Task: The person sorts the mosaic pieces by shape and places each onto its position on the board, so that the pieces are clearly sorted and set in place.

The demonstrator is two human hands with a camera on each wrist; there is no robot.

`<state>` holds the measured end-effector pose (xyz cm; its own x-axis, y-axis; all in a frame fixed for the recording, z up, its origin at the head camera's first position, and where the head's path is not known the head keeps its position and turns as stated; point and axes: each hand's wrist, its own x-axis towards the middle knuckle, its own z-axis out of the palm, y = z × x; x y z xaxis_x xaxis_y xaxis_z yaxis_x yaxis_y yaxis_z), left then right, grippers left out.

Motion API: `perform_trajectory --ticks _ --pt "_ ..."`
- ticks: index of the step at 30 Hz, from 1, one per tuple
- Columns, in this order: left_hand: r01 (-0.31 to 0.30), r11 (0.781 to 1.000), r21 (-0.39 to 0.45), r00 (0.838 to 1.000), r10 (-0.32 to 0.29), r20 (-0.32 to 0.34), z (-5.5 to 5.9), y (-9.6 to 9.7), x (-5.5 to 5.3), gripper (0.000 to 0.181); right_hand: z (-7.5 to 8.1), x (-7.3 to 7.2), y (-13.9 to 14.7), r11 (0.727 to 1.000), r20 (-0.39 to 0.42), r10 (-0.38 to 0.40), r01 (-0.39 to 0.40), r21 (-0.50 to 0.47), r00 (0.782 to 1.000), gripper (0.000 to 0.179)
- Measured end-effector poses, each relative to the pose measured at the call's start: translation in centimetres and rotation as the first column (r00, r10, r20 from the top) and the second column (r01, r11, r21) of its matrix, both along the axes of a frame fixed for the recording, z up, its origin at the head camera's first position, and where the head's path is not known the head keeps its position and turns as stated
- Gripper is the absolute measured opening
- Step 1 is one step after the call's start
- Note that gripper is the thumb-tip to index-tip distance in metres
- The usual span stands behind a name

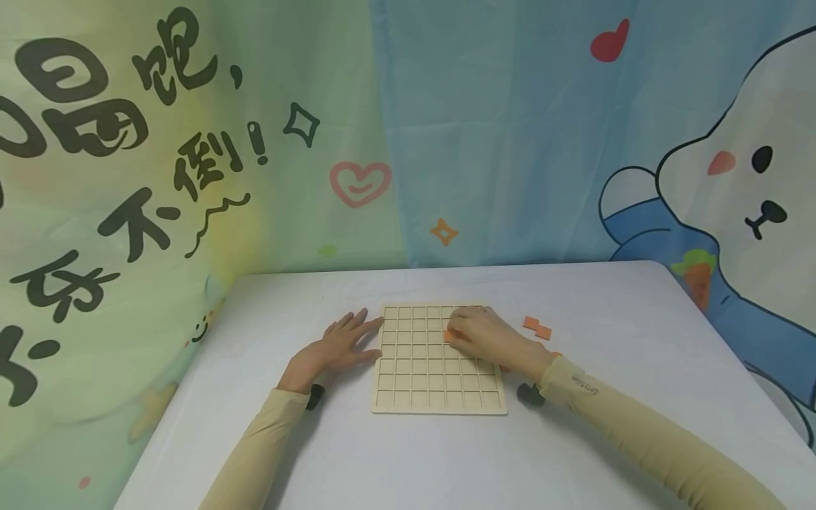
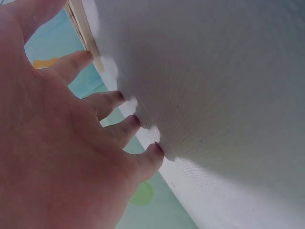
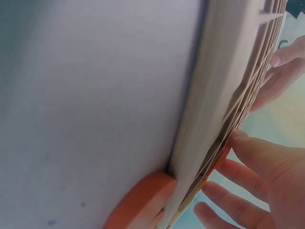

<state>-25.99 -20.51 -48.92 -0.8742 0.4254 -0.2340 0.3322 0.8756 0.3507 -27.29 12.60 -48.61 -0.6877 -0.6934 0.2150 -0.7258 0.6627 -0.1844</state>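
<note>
A pale wooden board (image 1: 414, 386) with a grid of square recesses lies flat on the white table. My left hand (image 1: 341, 343) rests at the board's left edge with fingers spread; in the left wrist view its fingertips (image 2: 128, 124) touch the tabletop. Over the upper right part of the grid, my right hand (image 1: 481, 333) pinches a small orange tile (image 1: 448, 336) between thumb and fingers, low against the board. The fingers hide part of that tile and the squares beneath.
Two orange tiles (image 1: 537, 327) lie to the right of the board. More orange shows partly behind the right wrist, and one rounded orange piece (image 3: 143, 200) sits against the board's side. A patterned curtain (image 1: 484, 142) hangs behind the table.
</note>
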Motion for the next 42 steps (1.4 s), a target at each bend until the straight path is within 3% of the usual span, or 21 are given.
perform_trajectory --ticks 16,35,42 --pt "-0.001 1.000 0.001 1.000 0.001 0.000 0.21 0.13 0.10 0.071 0.35 0.32 0.51 0.997 0.040 -0.063 0.061 0.043 0.997 0.013" --pt "0.006 1.000 0.001 1.000 -0.006 0.002 0.27 0.05 0.00 0.071 0.48 0.45 0.34 0.999 0.036 -0.048 0.048 0.011 0.998 0.012" --pt "0.009 1.000 -0.003 1.000 -0.009 0.003 0.16 0.05 -0.04 0.071 0.74 0.72 0.50 0.997 0.106 -0.074 0.072 0.025 0.992 0.022"
